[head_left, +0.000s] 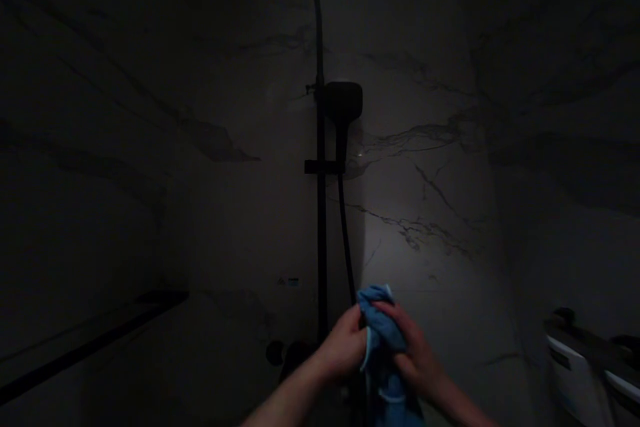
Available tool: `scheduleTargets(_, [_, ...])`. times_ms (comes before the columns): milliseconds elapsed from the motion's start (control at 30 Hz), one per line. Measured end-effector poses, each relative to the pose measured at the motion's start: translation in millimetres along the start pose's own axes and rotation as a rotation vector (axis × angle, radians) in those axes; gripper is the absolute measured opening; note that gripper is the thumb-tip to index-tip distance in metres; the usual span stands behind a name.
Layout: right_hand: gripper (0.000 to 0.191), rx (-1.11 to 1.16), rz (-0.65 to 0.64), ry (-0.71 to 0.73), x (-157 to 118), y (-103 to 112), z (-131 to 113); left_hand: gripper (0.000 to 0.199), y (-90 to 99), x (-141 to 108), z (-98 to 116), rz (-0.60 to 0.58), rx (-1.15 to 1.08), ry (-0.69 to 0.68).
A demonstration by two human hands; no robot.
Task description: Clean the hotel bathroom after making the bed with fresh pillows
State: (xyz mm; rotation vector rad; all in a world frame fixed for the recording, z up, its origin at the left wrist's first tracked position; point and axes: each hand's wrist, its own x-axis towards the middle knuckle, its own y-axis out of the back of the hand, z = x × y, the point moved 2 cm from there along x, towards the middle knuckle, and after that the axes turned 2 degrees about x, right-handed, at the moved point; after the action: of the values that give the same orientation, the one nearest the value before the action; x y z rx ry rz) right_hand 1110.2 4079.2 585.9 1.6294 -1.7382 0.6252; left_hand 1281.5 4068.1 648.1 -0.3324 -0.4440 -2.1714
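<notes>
A bunched blue cloth (385, 323) with a pale edge hangs between my two hands in the lower middle of the head view. My left hand (347, 343) is closed on its left side, and my right hand (407, 343) grips it from the right with the fingers over the top. The lower part of the cloth drops down into shadow. Just behind the hands runs the dark shower hose (346, 233), beside the black riser pipe (321, 233). Whether the hands touch the hose cannot be made out.
A black hand shower (343, 103) sits in its holder (314, 167) on a marbled wall (415, 167). Dark knobs (275, 352) stand low on the pipe. A black rail (100, 345) runs along the left, and a rack with bottles (583, 367) is at the right. The light is dim.
</notes>
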Motion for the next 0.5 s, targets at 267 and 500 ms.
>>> scheduleTargets(267, [0.063,-0.664,0.019,0.587,225,-3,-131,0.038,108.0,65,98,0.403,0.363,-0.250])
scheduleTargets(500, [0.046,-0.901,0.028,0.442,319,0,-158,0.038,140.9,62,128,0.487,0.757,-0.455])
